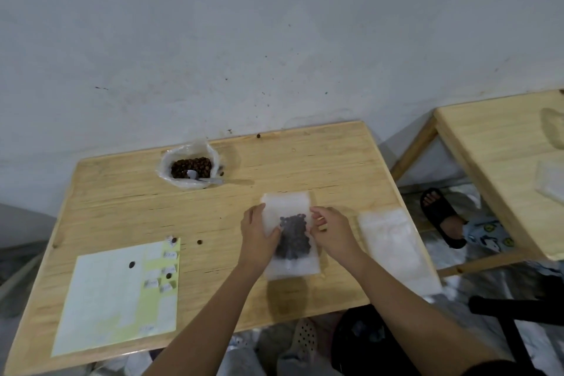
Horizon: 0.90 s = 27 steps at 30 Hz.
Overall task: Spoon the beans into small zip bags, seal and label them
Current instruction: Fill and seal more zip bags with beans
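A small frosted zip bag [287,207] lies flat on the wooden table [320,168], with a dark clump of beans [294,233] inside it. My left hand [258,235] grips its left edge and my right hand [331,230] pinches its right edge. Near the table's far side a clear plastic bag of brown beans [190,168] stands open, and a metal spoon [201,178] rests in it. At the front left a label sheet [119,293] lies flat, with small cut labels [166,278] along its right side.
A pile of empty zip bags [396,247] lies at the table's right edge. Loose beans [200,242] dot the table and the sheet. A second wooden table [494,143] stands to the right, with a person's sandalled foot [439,214] under it. The wall runs right behind.
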Available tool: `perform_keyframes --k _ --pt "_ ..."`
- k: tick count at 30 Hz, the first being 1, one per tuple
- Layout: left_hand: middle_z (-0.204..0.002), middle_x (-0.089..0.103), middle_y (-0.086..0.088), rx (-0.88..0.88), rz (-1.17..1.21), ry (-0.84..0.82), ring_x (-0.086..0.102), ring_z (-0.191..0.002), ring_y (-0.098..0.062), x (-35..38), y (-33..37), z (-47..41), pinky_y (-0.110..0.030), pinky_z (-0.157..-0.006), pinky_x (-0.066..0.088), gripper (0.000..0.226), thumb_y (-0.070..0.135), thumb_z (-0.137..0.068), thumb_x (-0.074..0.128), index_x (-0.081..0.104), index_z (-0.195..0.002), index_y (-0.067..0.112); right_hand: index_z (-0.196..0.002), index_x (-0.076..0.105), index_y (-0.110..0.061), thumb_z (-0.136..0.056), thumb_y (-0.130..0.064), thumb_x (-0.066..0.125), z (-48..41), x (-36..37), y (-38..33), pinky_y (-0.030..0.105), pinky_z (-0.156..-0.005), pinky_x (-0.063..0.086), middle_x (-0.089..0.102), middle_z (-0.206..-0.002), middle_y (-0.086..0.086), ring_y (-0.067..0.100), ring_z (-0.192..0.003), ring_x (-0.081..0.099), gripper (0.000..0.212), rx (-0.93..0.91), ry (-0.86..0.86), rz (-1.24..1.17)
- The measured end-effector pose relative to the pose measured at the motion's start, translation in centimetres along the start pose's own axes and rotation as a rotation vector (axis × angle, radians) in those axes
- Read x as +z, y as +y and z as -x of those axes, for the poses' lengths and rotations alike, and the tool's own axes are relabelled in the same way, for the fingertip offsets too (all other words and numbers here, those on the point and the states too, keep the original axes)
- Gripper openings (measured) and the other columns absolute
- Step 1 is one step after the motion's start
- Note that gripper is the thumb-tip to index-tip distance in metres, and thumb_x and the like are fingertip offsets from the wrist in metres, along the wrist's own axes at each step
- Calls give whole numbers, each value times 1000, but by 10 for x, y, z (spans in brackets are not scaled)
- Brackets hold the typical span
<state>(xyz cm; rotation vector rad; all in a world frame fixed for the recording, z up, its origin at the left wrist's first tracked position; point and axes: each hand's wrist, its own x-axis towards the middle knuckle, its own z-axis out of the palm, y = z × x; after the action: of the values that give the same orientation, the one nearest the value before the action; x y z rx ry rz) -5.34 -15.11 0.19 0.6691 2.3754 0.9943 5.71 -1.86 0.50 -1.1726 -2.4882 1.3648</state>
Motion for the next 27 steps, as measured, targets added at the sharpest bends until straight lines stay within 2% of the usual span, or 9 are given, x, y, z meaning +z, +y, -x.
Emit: perform_keyframes --k 3,6,9,12,15,18,20,23,27 --pt "-144 26 -12 64 -64 77 20 -135 -26 2 13 -2 -30 -106 26 48 13 -89 58 41 -134 7 -127 54 -12 -86 -8 63 4 -17 5 15 -81 41 55 -115 2 8 -93 51 43 -17 46 14" --pt "-146 26 -8 199 -72 137 18 -136 -24 12 39 -6 -28 -101 33 40 13 -92 54 45 -131 8 -122 58 -11 -85 -9 64 10 -47 19 18 -84 44 54 -109 -3 8 -96 51 37 7 150 18" --pt "-144 29 -5 321 -35 75 21 -134 -20 37 68 -6 -18 -92 33 37 13 -93 53 47 -129 10 -113 63 -5 -85 -7 64 20 -76 44 25 -82 47 62 -108 8 18 -94 58 29 80 339 41" --pt "-142 29 -3 381 -10 -41 22 -135 -16 70 86 5 -20 -102 26 39 15 -92 53 45 -130 12 -110 64 -6 -86 -9 64 37 -96 73 25 -77 46 62 -106 10 20 -93 59 25 189 459 28" --pt "-145 24 -3 360 -48 -172 21 -137 -19 105 89 23 -18 -105 22 52 18 -90 56 35 -137 13 -115 61 -8 -89 -22 57 53 -106 97 26 -77 42 57 -111 9 23 -99 56 30 322 409 59" --pt "-154 10 -6 280 -121 -319 8 -143 -22 131 87 40 -28 -115 17 73 30 -90 55 15 -147 8 -113 58 -9 -79 -39 41 60 -104 114 30 -77 37 54 -113 13 29 -105 49 48 411 299 131" --pt "-157 -2 -4 228 -141 -385 -3 -145 -19 141 85 48 -33 -118 11 82 35 -91 53 2 -149 8 -113 55 -10 -78 -37 41 62 -99 118 30 -80 37 51 -117 13 28 -107 47 47 442 281 133" --pt "-157 -12 -6 221 -182 -384 -9 -145 -20 153 86 54 -31 -118 6 84 32 -90 54 -3 -149 9 -116 55 -8 -82 -18 62 62 -97 119 33 -91 39 47 -120 16 30 -111 46 36 444 345 81" --pt "-157 -12 -6 204 -126 -363 -8 -145 -18 158 91 55 -23 -115 2 83 18 -87 57 2 -148 9 -102 60 3 -76 -12 65 63 -89 119 36 -80 41 49 -105 19 35 -98 49 31 413 432 138"
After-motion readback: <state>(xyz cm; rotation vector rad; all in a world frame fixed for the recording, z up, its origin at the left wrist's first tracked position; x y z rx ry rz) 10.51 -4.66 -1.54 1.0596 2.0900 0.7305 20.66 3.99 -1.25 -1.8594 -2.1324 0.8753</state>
